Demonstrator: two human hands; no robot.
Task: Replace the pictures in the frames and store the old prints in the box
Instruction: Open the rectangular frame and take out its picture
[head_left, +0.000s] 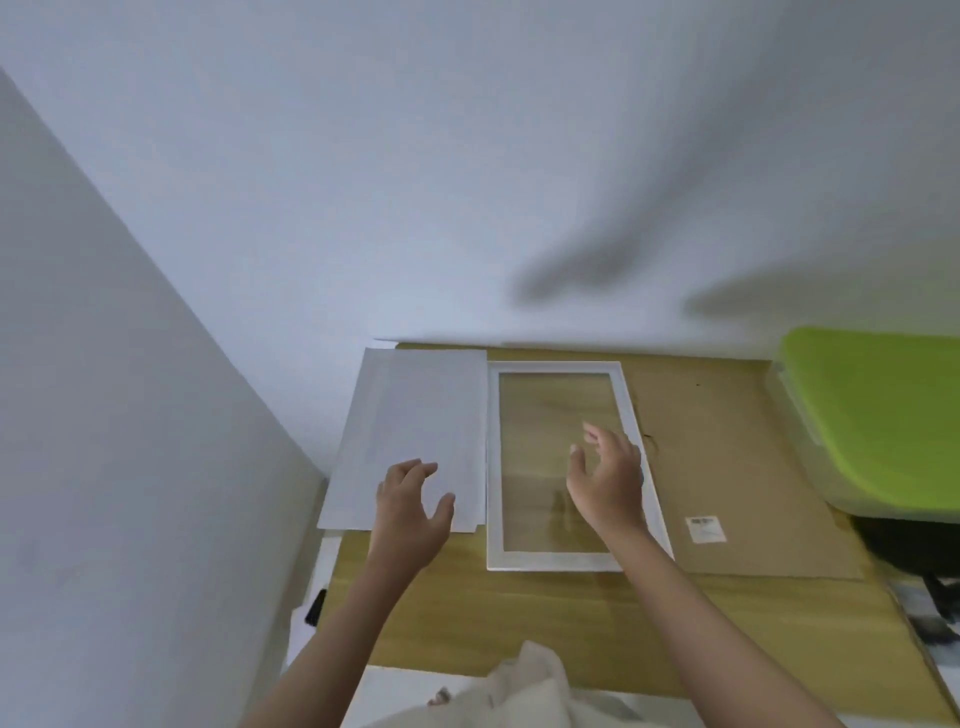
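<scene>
Left hand (410, 499) fingers (415, 470) spread over the sheets (415, 415); right hand (608, 478) fingers (592, 434) spread over the frame (631, 410), bare tabletop (519, 613) nearer.

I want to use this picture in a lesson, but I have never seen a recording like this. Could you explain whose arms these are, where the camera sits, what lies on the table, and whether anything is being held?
There is no machine here. One camera, worn on a person's head, looks down at their own bare arms. On the wooden table lies an empty white picture frame, with white sheets beside it on its left and a brown cardboard panel on its right. A box with a green lid stands at the far right. The left hand hovers over the sheets and the right hand over the frame. Both are open, with nothing in their grip.
</scene>
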